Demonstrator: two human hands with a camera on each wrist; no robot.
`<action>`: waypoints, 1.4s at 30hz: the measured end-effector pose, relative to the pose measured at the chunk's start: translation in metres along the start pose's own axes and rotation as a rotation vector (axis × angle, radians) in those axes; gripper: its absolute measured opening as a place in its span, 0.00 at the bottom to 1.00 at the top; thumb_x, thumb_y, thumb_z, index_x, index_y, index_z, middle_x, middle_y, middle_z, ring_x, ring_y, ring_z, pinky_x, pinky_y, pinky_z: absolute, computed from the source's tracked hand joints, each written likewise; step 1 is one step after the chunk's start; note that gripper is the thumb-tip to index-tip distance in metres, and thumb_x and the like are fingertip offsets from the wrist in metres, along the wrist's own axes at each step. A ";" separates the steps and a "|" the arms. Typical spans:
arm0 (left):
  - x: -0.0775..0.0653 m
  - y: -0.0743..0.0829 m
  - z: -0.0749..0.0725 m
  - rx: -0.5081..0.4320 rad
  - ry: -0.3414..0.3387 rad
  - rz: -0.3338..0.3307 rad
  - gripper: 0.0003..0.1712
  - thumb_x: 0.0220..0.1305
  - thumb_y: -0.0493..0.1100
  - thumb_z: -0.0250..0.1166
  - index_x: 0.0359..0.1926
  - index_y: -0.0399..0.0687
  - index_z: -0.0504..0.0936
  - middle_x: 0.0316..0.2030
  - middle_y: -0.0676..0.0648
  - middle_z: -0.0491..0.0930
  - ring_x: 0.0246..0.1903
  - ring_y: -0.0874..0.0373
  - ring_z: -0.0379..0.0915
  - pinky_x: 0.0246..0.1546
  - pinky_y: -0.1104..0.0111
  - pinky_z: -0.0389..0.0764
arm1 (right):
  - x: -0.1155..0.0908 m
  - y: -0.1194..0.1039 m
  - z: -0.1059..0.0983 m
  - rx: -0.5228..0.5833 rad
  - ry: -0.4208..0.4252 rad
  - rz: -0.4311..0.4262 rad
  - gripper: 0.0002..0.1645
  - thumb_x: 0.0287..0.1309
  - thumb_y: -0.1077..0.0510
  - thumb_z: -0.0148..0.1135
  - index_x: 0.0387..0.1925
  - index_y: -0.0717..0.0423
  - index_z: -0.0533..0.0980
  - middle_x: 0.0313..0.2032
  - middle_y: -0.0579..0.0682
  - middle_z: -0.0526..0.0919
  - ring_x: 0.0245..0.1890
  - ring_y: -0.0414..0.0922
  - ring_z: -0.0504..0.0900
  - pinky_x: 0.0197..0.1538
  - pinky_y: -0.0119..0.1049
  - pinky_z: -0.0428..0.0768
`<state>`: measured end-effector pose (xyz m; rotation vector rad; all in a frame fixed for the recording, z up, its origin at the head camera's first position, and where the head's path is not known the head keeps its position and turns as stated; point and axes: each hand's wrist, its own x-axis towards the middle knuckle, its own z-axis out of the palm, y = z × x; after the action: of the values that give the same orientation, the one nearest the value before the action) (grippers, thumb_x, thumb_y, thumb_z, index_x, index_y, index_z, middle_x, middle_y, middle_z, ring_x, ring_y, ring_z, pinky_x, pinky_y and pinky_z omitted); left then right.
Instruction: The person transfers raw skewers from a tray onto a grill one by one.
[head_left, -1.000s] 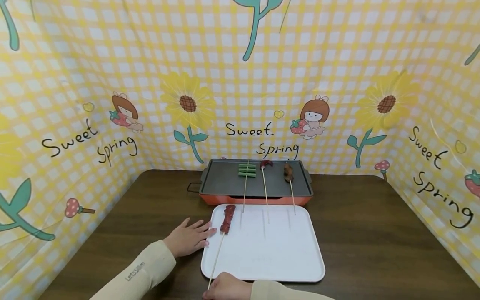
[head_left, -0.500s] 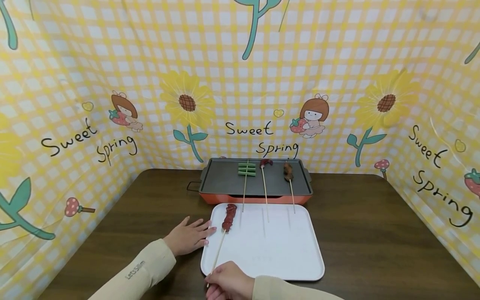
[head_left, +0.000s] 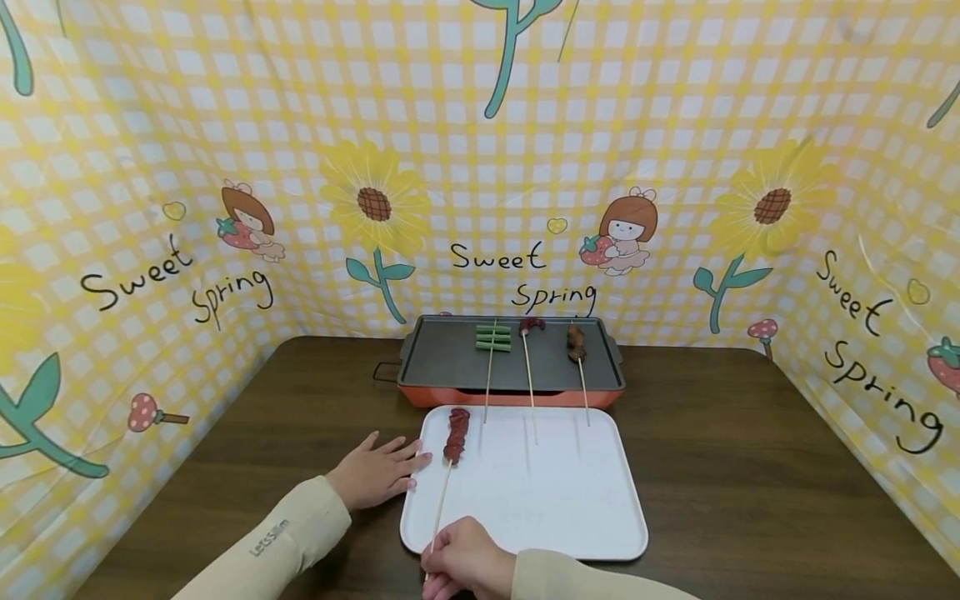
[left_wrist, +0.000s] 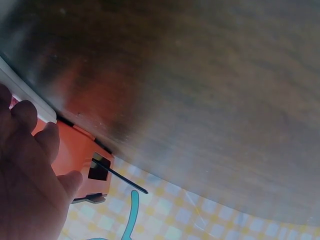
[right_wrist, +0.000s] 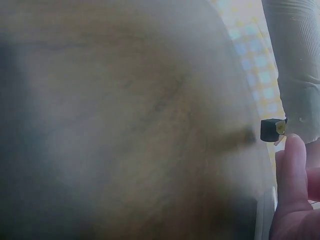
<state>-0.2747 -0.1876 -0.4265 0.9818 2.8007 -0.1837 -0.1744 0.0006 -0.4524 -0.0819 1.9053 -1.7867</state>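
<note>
A skewer of dark red meat pieces (head_left: 456, 437) slants over the left side of the white tray (head_left: 555, 508), its meat end toward the back. My right hand (head_left: 468, 558) pinches the lower part of its stick between thumb and fingers, at the tray's front left corner. At the tray's left rim my left hand (head_left: 375, 472) lies with fingers spread, fingertips on the edge. The left wrist view shows that hand (left_wrist: 30, 165) in front of the orange side of the grill (left_wrist: 75, 160). In the right wrist view my thumb (right_wrist: 292, 175) shows, while the skewer is hidden.
Behind the tray stands the grill (head_left: 442, 358) with a dark plate. On it lie a green vegetable skewer (head_left: 493, 338), a dark red skewer (head_left: 533, 325) and a brown skewer (head_left: 576, 343), their sticks reaching over the tray. A checked cloth (head_left: 480, 167) encloses the wooden table (head_left: 750, 467).
My right hand has moved slightly forward and right with the skewer's stick, which now stands steeper in the view. The meat swung right, then back left. The left hand stays at the rim.
</note>
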 end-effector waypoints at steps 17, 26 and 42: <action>0.001 0.001 0.003 0.029 -0.015 -0.018 0.27 0.71 0.55 0.51 0.68 0.57 0.69 0.68 0.49 0.65 0.66 0.47 0.60 0.63 0.42 0.55 | -0.016 -0.006 -0.008 -0.251 -0.001 -0.163 0.12 0.47 0.74 0.59 0.14 0.63 0.76 0.08 0.44 0.73 0.09 0.32 0.70 0.15 0.22 0.70; 0.004 -0.002 0.006 0.041 0.013 -0.008 0.27 0.71 0.55 0.50 0.68 0.57 0.69 0.67 0.49 0.66 0.66 0.47 0.60 0.62 0.41 0.56 | -0.014 -0.024 -0.016 -0.166 -0.022 -0.167 0.08 0.49 0.75 0.56 0.19 0.68 0.75 0.09 0.52 0.75 0.08 0.35 0.72 0.14 0.30 0.75; 0.005 -0.001 0.005 0.037 -0.012 -0.022 0.27 0.71 0.56 0.51 0.68 0.57 0.69 0.68 0.48 0.65 0.66 0.46 0.60 0.63 0.41 0.55 | 0.014 -0.066 -0.044 -0.281 0.020 -0.209 0.06 0.54 0.74 0.56 0.23 0.74 0.75 0.10 0.50 0.74 0.09 0.37 0.74 0.17 0.35 0.79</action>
<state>-0.2786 -0.1861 -0.4319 0.9554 2.8076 -0.2446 -0.2244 0.0271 -0.3949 -0.3757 2.2211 -1.6377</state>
